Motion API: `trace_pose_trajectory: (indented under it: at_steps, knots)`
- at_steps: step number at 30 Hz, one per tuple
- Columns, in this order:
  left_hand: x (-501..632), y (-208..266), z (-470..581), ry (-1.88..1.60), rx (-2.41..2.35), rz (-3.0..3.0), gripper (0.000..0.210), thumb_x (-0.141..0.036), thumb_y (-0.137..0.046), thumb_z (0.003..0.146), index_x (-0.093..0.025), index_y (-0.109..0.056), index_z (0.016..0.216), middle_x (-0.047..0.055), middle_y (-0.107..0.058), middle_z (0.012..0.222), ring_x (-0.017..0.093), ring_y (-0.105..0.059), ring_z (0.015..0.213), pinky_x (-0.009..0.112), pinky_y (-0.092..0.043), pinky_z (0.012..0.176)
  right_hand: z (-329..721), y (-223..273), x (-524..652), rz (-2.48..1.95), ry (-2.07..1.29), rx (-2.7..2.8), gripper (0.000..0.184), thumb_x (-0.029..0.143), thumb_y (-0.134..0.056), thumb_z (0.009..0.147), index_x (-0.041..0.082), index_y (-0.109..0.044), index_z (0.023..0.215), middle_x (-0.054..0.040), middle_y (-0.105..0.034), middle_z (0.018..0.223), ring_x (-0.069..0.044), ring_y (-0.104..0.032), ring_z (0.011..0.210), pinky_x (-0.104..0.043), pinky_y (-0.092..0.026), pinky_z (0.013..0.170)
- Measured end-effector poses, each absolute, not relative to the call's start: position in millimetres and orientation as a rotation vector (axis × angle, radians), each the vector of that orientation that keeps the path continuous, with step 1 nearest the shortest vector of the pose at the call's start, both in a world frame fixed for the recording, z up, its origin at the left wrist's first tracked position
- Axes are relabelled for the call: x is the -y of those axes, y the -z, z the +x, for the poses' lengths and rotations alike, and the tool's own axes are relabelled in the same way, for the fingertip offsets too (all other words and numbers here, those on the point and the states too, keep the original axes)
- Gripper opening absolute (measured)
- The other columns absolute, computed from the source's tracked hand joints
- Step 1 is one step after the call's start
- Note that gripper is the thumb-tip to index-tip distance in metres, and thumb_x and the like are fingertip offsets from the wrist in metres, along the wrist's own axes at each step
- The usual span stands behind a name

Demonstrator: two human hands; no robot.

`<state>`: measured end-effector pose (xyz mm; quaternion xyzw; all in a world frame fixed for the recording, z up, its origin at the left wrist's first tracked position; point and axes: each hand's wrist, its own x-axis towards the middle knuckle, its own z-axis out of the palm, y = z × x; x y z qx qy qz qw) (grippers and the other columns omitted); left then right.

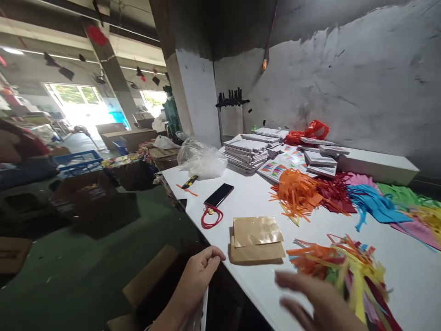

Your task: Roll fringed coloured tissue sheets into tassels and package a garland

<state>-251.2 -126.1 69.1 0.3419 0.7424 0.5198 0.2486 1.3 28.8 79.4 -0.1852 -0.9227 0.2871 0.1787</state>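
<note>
My left hand (201, 271) is at the near edge of the white table (248, 276), its fingers curled closed. Whatever may be in its grasp is hidden; a thin white edge (205, 305) shows below the wrist. My right hand (319, 299), blurred, hovers low over the table with thumb and fingers apart and nothing between them. Beside it lies a loose bundle of multicoloured paper fringe (354, 271). Just ahead of both hands rests a folded piece of brown cardboard (258, 232), with shiny tape on its upper flap.
A phone (219, 195) with a red cord, a yellow-black utility knife (190, 181) and a clear plastic bag (203, 158) lie leftward. Farther back are stacked white boxes (246, 154), orange fringe (298, 191) and blue fringe (375, 202). A person (22, 147) is at far left.
</note>
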Motion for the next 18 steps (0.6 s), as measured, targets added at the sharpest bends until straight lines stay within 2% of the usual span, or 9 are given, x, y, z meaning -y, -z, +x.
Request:
trace_pose_trajectory:
  at_steps: [2, 3, 6, 7, 9, 11, 13, 15, 18]
  knots:
    - [121, -63, -279, -1.342, -2.112, 0.970, 0.032, -0.047, -0.058, 0.086, -0.019, -0.072, 0.082, 0.002, -0.071, 0.078, 0.023, -0.063, 0.080, 0.030, -0.046, 0.074, -54, -82, -63, -0.618, -0.834, 2.670, 0.035, 0.034, -0.050, 0.099, 0.021, -0.063, 0.129, -0.0142, -0.069, 0.128, -0.030, -0.066, 0.117, -0.048, -0.051, 0.100]
    - [114, -59, -291, -1.320, -2.141, 0.973, 0.036, -0.050, -0.056, 0.087, -0.018, -0.074, 0.084, 0.004, -0.073, 0.082, 0.025, -0.065, 0.085, 0.032, -0.047, 0.078, -82, -83, -80, -0.623, -0.832, 2.681, 0.038, 0.029, -0.050, 0.097, 0.019, -0.061, 0.133, -0.0153, -0.066, 0.133, -0.031, -0.063, 0.122, -0.049, -0.048, 0.104]
    - [86, -48, -314, -1.286, -2.173, 0.939, 0.044, -0.050, -0.055, 0.087, -0.015, -0.073, 0.106, 0.004, -0.072, 0.077, 0.025, -0.067, 0.078, 0.034, -0.049, 0.074, -152, -73, -115, -0.573, -0.846, 2.725, 0.060, 0.023, -0.068, 0.081, 0.018, -0.056, 0.139, -0.0157, -0.057, 0.144, -0.033, -0.048, 0.138, -0.052, -0.032, 0.116]
    - [76, -44, -319, -1.282, -2.174, 0.932, 0.046, -0.047, -0.057, 0.086, -0.014, -0.070, 0.115, 0.005, -0.073, 0.081, 0.025, -0.068, 0.079, 0.034, -0.050, 0.074, -168, -67, -121, -0.564, -0.868, 2.743, 0.069, 0.022, -0.073, 0.075, 0.018, -0.054, 0.141, -0.0157, -0.059, 0.141, -0.034, -0.050, 0.135, -0.053, -0.032, 0.115]
    - [57, -39, -326, -1.264, -2.165, 0.946, 0.050, -0.040, -0.062, 0.082, -0.015, -0.066, 0.126, 0.010, -0.075, 0.102, 0.026, -0.070, 0.094, 0.034, -0.051, 0.081, -187, -55, -127, -0.551, -0.942, 2.768, 0.079, 0.018, -0.076, 0.069, 0.018, -0.050, 0.144, -0.0116, -0.069, 0.121, -0.030, -0.062, 0.115, -0.047, -0.044, 0.104]
    - [46, -38, -327, -1.224, -2.128, 0.993, 0.044, -0.035, -0.064, 0.080, -0.017, -0.070, 0.120, 0.012, -0.074, 0.116, 0.027, -0.067, 0.107, 0.036, -0.050, 0.089, -190, -47, -125, -0.530, -1.023, 2.759, 0.077, 0.011, -0.068, 0.069, 0.020, -0.049, 0.144, -0.0032, -0.070, 0.099, -0.021, -0.065, 0.091, -0.035, -0.051, 0.086]
    - [42, -42, -325, -1.167, -2.060, 1.049, 0.029, -0.030, -0.062, 0.080, -0.017, -0.077, 0.102, 0.010, -0.077, 0.104, 0.027, -0.069, 0.100, 0.036, -0.050, 0.088, -182, -44, -121, -0.520, -1.076, 2.710, 0.071, 0.006, -0.057, 0.072, 0.021, -0.050, 0.141, 0.0007, -0.065, 0.090, -0.017, -0.062, 0.083, -0.029, -0.049, 0.079]
    - [44, -47, -321, -1.132, -1.984, 1.096, 0.022, -0.027, -0.058, 0.082, -0.018, -0.078, 0.087, 0.007, -0.078, 0.090, 0.026, -0.071, 0.091, 0.035, -0.050, 0.085, -172, -47, -116, -0.536, -1.117, 2.651, 0.061, 0.006, -0.051, 0.075, 0.021, -0.054, 0.133, 0.0013, -0.063, 0.087, -0.017, -0.061, 0.082, -0.030, -0.048, 0.079]
    - [52, -56, -313, -1.125, -1.889, 1.138, 0.025, -0.028, -0.061, 0.082, -0.019, -0.078, 0.099, 0.004, -0.078, 0.099, 0.024, -0.069, 0.095, 0.031, -0.050, 0.084, -159, -56, -110, -0.563, -1.197, 2.596, 0.042, 0.014, -0.051, 0.078, 0.022, -0.057, 0.118, 0.0017, -0.063, 0.084, -0.017, -0.061, 0.079, -0.031, -0.047, 0.077]
